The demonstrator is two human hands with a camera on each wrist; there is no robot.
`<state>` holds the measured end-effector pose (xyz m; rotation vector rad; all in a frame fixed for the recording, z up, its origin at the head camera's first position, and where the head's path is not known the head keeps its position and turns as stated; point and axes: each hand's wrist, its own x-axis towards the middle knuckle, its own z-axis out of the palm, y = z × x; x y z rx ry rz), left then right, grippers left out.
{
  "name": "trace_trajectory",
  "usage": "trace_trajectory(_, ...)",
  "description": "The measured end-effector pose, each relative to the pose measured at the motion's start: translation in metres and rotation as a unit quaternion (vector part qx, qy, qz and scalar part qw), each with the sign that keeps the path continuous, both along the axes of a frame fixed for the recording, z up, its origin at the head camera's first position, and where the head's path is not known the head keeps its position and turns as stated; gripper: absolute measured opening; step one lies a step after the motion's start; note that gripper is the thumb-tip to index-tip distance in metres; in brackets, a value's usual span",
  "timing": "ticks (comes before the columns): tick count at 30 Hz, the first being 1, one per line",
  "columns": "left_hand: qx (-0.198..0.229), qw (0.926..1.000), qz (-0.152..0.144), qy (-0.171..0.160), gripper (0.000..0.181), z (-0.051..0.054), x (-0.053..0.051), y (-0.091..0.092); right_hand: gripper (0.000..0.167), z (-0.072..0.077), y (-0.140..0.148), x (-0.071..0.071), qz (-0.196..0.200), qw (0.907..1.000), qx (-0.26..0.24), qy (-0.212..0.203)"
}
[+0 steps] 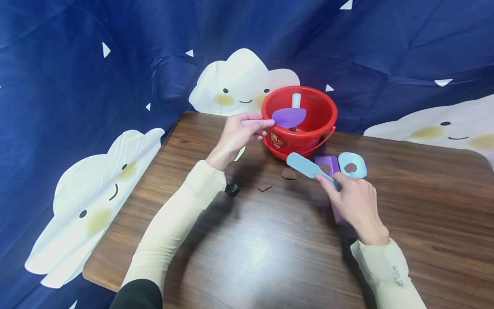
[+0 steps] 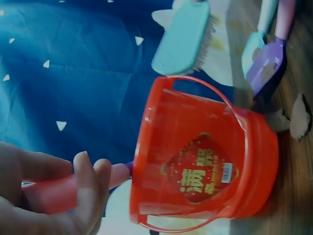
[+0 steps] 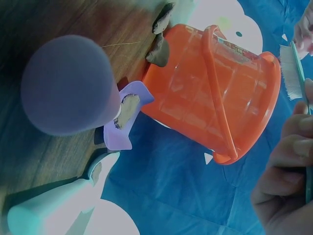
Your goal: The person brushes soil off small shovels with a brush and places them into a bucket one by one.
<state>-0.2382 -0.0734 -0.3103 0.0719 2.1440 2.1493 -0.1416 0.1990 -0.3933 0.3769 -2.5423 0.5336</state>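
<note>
My left hand (image 1: 241, 133) pinches the pink handle (image 2: 58, 193) of a tool whose purple head (image 1: 288, 117) is over the mouth of the red bucket (image 1: 285, 143). In the head view a white cylindrical piece (image 1: 296, 100) shows inside the bucket. My right hand (image 1: 353, 201) grips a light-blue brush (image 1: 305, 165) in front of the bucket; its bristles (image 3: 290, 73) show in the right wrist view. Under and beside that hand lie a purple scoop (image 3: 117, 134) and a light-blue scoop (image 1: 359, 161), each with a brown piece in it.
Brown pieces (image 1: 289, 174) lie on the wooden table (image 1: 247, 257) in front of the bucket. A green item (image 1: 240, 153) is partly hidden behind my left hand, and a small black object (image 1: 232, 190) is beside my left sleeve. A blue cloud-print cloth (image 1: 127, 25) hangs behind.
</note>
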Motion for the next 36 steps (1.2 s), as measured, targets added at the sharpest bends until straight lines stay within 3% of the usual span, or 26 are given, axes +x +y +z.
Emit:
trace_trajectory(6, 0.013, 0.9995, -0.001, 0.029, 0.039, -0.006, -0.008, -0.004, 0.034, 0.0, 0.0, 0.0, -0.001, 1.0, 0.001, 0.002)
trace_trajectory(11, 0.034, 0.999, 0.029, 0.0, 0.037, -0.008, -0.011, -0.01, 0.035, -0.001, 0.0, 0.001, 0.0, 1.0, -0.002, -0.004)
trace_trajectory(13, -0.001, 0.999, 0.039, -0.02, 0.039, -0.01, -0.011, -0.017, 0.034, -0.001, 0.0, 0.001, 0.0, 1.0, -0.003, -0.006)
trace_trajectory(16, -0.112, 0.9927, 0.026, -0.037, 0.039, -0.016, -0.009, -0.031, 0.033, -0.001, 0.001, 0.002, 0.001, 1.0, -0.003, -0.007)
trace_trajectory(18, -0.192, 0.9803, 0.013, -0.044, 0.04, -0.023, -0.006, -0.042, 0.033, -0.001, 0.002, 0.002, 0.001, 1.0, -0.001, -0.007)
trace_trajectory(20, -0.273, 0.9614, 0.002, -0.034, 0.041, -0.033, -0.004, -0.055, 0.033, -0.001, 0.002, 0.002, 0.002, 0.9999, -0.001, -0.01)
trace_trajectory(22, -0.349, 0.9364, -0.014, -0.029, 0.044, -0.042, -0.002, -0.067, 0.033, -0.001, 0.003, 0.002, 0.003, 0.9999, -0.002, -0.015)
trace_trajectory(24, -0.422, 0.906, -0.033, -0.022, 0.048, -0.051, -0.001, -0.078, 0.034, -0.001, 0.004, 0.002, 0.004, 0.9998, -0.002, -0.018)
trace_trajectory(27, -0.477, 0.8761, -0.066, -0.029, 0.052, -0.064, 0.0, -0.09, 0.034, -0.001, 0.005, 0.002, 0.005, 0.9998, -0.001, -0.021)
trace_trajectory(29, -0.492, 0.8658, -0.08, -0.041, 0.054, -0.072, 0.0, -0.095, 0.035, 0.0, 0.006, 0.002, 0.006, 0.9998, 0.0, -0.02)
trace_trajectory(32, -0.506, 0.8563, -0.086, -0.06, 0.053, -0.083, 0.0, -0.1, 0.035, 0.001, 0.007, 0.002, 0.007, 0.9997, 0.0, -0.025)
trace_trajectory(36, -0.509, 0.8526, -0.09, -0.074, 0.047, -0.094, 0.002, -0.102, 0.033, 0.002, 0.008, 0.003, 0.009, 0.9992, 0.001, -0.04)
